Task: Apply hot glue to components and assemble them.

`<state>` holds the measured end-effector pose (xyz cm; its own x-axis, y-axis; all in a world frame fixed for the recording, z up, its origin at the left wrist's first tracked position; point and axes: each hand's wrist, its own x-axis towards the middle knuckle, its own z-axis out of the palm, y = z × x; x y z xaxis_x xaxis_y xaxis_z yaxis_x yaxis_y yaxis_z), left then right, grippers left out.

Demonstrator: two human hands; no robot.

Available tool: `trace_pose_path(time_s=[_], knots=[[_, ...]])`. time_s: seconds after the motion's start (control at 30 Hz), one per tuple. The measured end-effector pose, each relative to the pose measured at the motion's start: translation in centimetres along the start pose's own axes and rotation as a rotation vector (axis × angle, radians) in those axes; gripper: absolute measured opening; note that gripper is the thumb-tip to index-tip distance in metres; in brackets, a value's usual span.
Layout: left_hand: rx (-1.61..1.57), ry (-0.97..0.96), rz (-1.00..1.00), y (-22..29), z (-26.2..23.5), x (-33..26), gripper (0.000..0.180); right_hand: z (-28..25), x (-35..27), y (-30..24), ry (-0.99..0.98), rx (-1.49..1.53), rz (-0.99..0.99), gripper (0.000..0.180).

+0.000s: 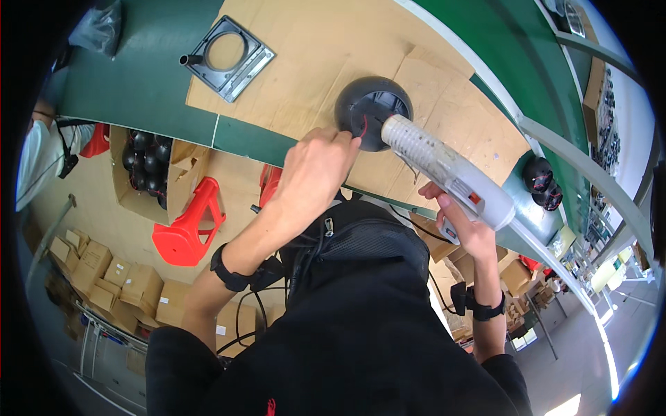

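A round black plastic housing [350,107] lies on the cardboard, its hollow side facing up. A thin red wire [365,125] rises from it. My left hand [319,166] is at the housing's near left edge, its fingers pinched together by the wire's end; the fingertips partly hide what they grip. My right hand [468,225] is wrapped round the handle of a large white gun-shaped tool [461,173] with a red switch. The tool's wide speckled barrel points at the housing, its tip over the right side. Whether the tip touches the housing, I cannot tell.
A square black frame [256,64] with a round hole lies at the far left of the cardboard sheet [298,69]. Left below stand a box of black balls [147,163] and a red stool [184,239]. More black housings [538,175] sit right. A person [45,149] is at far left.
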<state>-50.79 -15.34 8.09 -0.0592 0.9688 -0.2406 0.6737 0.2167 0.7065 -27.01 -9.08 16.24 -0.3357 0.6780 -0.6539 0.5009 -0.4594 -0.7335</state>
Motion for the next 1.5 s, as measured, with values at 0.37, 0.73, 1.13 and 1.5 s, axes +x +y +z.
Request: trace_pose_path(time_s=[0.37, 0.73, 1.13, 1.5], knots=[[-0.031, 0.069, 0.057, -0.1, 0.0, -0.2, 0.008, 1.3, 3.1, -0.9, 0.064, -0.254, 0.118, 0.028], [-0.024, 0.007, 0.081, 0.0, -0.3, 0.1, 0.008, 1.3, 4.0, -2.0, -0.013, -0.385, 0.156, 0.023], [-0.009, -0.01, 0.087, -0.3, -0.5, 0.1, 0.009, 1.3, 4.2, -1.8, -0.008, -0.434, 0.142, 0.018], [-0.005, -0.014, 0.089, -0.2, -0.8, 0.1, 0.01, 1.5, 4.3, -1.7, -0.024, -0.406, 0.149, 0.02]])
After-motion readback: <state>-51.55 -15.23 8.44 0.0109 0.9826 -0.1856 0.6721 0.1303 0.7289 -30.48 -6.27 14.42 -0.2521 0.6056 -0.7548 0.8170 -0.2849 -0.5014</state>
